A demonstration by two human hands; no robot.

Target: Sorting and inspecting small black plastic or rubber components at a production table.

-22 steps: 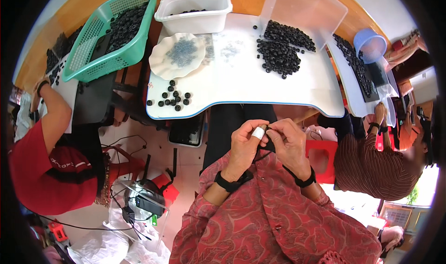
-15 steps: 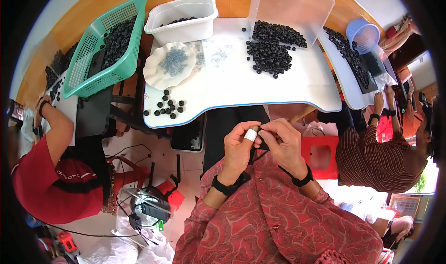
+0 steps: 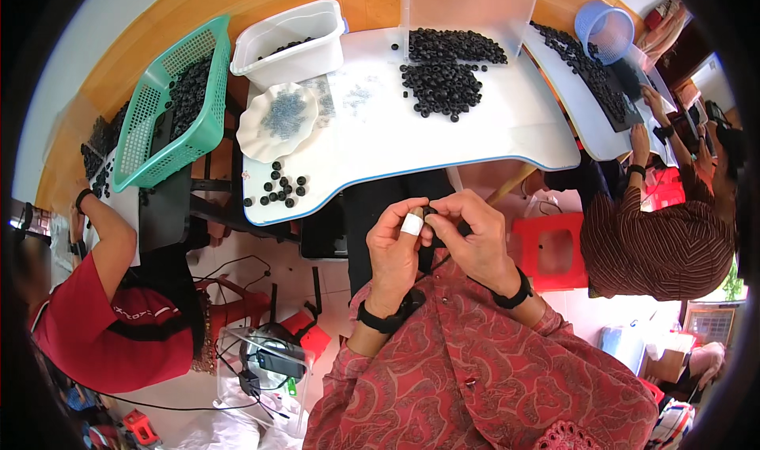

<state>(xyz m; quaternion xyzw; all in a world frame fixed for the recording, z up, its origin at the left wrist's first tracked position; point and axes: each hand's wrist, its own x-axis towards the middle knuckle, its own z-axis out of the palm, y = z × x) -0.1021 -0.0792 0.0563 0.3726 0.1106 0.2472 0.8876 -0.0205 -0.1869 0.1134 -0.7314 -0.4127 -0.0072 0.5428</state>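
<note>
My left hand (image 3: 393, 254) and my right hand (image 3: 481, 243) meet in front of my chest, just off the table's near edge. Pinched between their fingertips is a small black round part (image 3: 429, 210), mostly covered by the fingers. White tape wraps my left thumb. Similar black parts lie in a large pile (image 3: 443, 91) on the white table (image 3: 380, 145), and several loose ones (image 3: 277, 185) sit at its near left corner. A white scalloped dish (image 3: 252, 143) holds tiny clear bluish pieces (image 3: 286, 116).
Beyond the dish stands a white tub (image 3: 305, 64) with black parts inside. A green basket (image 3: 170, 163) is at left. A clear plastic box (image 3: 471, 7) stands behind the pile. People work on both sides, one in a red shirt (image 3: 119, 335), another in stripes (image 3: 657, 252). A red stool (image 3: 529, 248) is at right.
The view has shifted slightly. Both hands still pinch the black part together, its dark edge now showing above the fingertips. The right-hand neighbour's hands have moved apart.
</note>
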